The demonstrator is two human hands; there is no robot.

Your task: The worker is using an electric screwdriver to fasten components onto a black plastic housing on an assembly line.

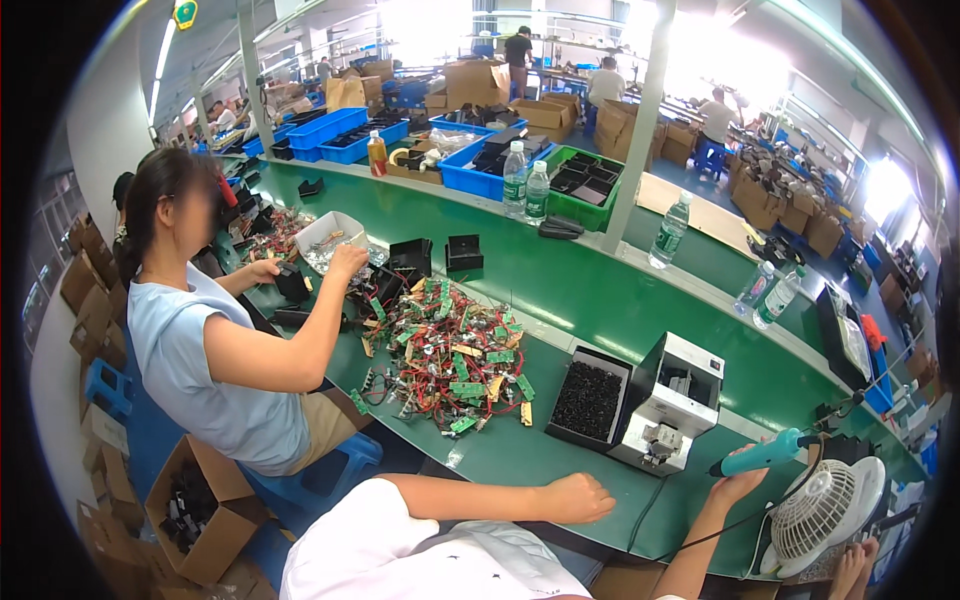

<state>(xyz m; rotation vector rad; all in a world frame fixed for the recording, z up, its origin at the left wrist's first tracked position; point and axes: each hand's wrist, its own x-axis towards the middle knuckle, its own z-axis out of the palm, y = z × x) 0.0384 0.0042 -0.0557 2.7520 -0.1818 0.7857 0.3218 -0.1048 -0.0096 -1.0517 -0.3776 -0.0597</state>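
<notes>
My left hand [578, 498] rests closed on the green bench's near edge, with nothing seen in it. In front of it sit a black box of small black screws [588, 398] and a white screw feeder machine [665, 405]. My right hand [740, 484] is wrapped round a teal electric screwdriver [758, 455], whose dark tip points left toward the feeder. A black cord runs from the tool's rear end. Left of the screw box lies a large heap of green circuit boards with red and black wires [455, 350].
A white fan [820, 510] stands right of my right hand, close to another person's hands [853, 568]. At left, a co-worker in light blue [235, 370] holds a black case [292, 283]. Plastic bottles [670, 230] and blue bins [480, 170] line the far side.
</notes>
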